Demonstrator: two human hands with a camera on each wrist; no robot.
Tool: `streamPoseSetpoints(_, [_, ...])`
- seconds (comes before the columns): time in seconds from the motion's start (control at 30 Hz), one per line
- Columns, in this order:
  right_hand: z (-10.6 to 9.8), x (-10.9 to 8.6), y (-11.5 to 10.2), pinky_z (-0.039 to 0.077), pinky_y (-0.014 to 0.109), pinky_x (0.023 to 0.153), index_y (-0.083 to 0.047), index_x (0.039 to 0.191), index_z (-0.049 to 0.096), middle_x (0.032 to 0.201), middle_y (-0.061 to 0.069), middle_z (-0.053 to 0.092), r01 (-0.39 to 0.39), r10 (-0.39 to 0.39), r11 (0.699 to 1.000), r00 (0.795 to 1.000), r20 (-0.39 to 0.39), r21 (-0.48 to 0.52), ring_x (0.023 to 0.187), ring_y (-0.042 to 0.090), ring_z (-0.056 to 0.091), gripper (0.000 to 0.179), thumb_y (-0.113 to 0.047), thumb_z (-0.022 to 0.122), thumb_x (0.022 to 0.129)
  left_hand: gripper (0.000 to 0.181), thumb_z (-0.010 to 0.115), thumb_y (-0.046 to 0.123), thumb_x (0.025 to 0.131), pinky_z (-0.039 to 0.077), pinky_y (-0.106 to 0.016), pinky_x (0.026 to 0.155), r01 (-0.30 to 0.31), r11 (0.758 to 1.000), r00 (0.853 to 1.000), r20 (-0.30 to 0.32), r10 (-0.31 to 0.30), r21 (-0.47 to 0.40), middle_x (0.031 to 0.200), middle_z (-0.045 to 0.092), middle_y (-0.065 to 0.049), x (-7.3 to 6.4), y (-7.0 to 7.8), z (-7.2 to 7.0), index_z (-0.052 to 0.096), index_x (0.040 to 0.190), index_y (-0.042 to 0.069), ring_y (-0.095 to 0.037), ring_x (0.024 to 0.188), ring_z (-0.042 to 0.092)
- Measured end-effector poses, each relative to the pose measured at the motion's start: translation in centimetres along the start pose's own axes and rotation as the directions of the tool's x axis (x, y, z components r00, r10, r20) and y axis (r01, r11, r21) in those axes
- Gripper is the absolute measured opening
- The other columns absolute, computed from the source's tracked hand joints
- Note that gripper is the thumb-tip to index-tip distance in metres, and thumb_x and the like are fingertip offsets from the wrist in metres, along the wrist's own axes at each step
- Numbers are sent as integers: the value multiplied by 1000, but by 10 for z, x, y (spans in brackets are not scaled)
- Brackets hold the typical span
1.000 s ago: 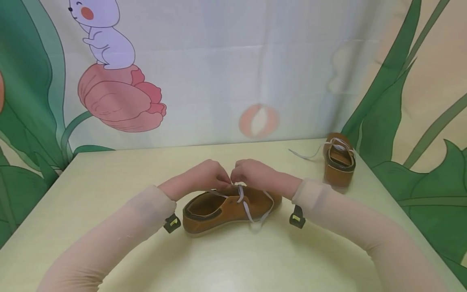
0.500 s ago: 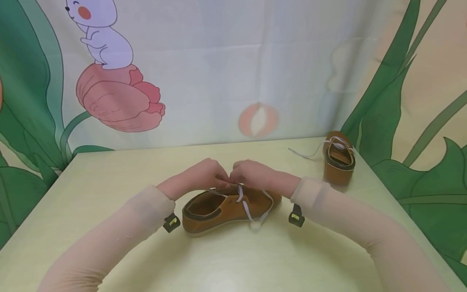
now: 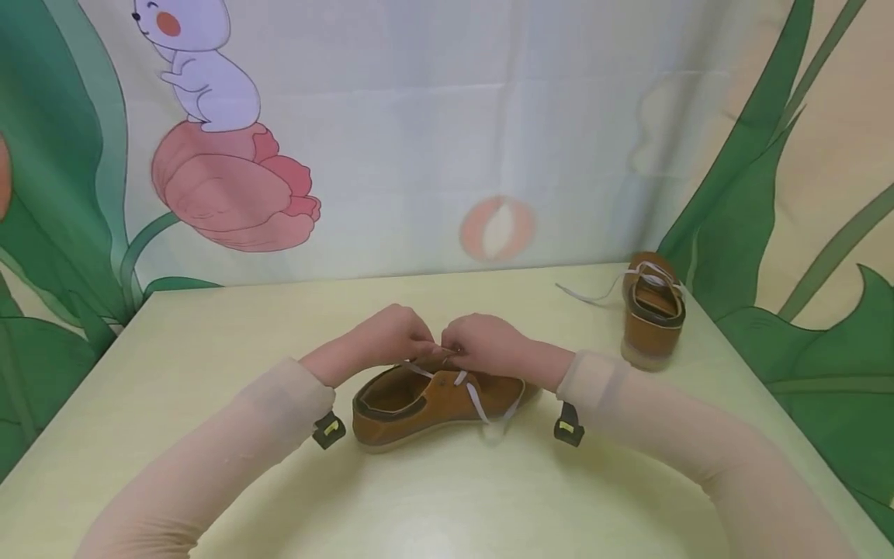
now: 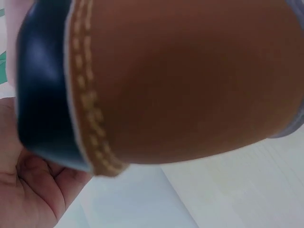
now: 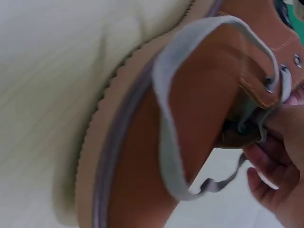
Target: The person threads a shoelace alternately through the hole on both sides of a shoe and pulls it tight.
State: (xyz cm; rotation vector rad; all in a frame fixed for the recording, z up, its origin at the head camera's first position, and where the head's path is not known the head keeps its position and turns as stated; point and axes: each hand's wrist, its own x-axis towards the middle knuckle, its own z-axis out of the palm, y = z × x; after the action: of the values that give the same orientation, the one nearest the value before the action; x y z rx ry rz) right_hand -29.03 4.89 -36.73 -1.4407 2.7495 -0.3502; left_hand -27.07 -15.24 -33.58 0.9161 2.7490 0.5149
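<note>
A brown lace-up shoe [image 3: 398, 425] stands on the table with its toe to the right. My left hand [image 3: 393, 335] pinches the raised far eyelet flap over the shoe's opening. In the left wrist view, the shoe's dark collar partly hides the left hand [image 4: 31, 187]. Just to the right, my right hand [image 3: 489, 345] meets the left fingertips over the eyelets. The right wrist view shows the right hand [image 5: 285, 156] pinching the pale shoelace [image 5: 167, 109] close to the eyelets. A loose stretch of this shoelace [image 3: 477, 400] droops over the shoe's near side.
Another brown shoe [image 3: 651, 341] stands at the table's back right, heel towards me. Its pale lace [image 3: 587, 299] trails left on the light yellow table [image 3: 433, 497]. A printed cloth [image 3: 391, 155] hangs behind the table.
My right hand has dropped slightly and turned over the eyelets, covering more of the upright lace. The left hand keeps its place on the flap. The second shoe has stayed where it was.
</note>
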Motion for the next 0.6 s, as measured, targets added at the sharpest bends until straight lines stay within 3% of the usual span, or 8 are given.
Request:
streamPoseSetpoints(0.1, [7,-2,0,55,27,74,-12,93,77,87,0,75,69,-88,980,992,-94,-187,80,14,67,9,-12,68,94,19,67,16,98,44,-19,63,-17,1000,1000,21,17,3,74,71,1,-1,-6,-1,81,90,5,-4,63,50])
streamPoseSetpoints(0.17, [11,-4,1,58,27,77,-13,100,79,92,-1,78,123,-170,953,973,-153,-276,86,14,72,11,-13,69,95,17,68,15,97,48,-20,67,-13,1000,999,33,13,-1,86,78,-3,-3,-9,-2,82,98,6,-4,68,55])
streamPoseSetpoints(0.3, [16,-11,4,59,27,79,-10,112,77,100,0,80,171,-251,932,941,-226,-320,91,14,74,19,-13,68,96,16,68,13,97,51,-20,69,-13,1000,999,36,13,-18,91,79,-5,-4,-11,-2,81,102,6,-4,70,58])
streamPoseSetpoints(0.37, [17,-14,5,59,28,82,-9,117,76,106,2,80,162,-237,943,940,-246,-291,96,15,75,22,-14,66,98,16,67,13,97,51,-20,68,-16,1000,1000,27,17,-25,89,78,-4,-4,-10,-2,81,101,6,-4,68,56])
streamPoseSetpoints(0.47, [10,-17,6,59,35,89,-5,122,74,113,6,79,114,-156,982,940,-303,-153,104,21,75,26,-13,61,101,17,66,13,98,51,-20,68,-19,999,1000,18,19,-28,87,78,-4,-4,-10,0,81,100,6,-3,67,57])
streamPoseSetpoints(0.6, [-23,-13,5,60,39,84,1,122,72,114,14,78,70,-21,993,904,-427,99,94,26,76,27,-9,57,102,17,66,12,98,56,-24,73,-14,1000,1000,18,15,-25,92,80,-5,-4,-11,1,81,101,6,-4,71,63])
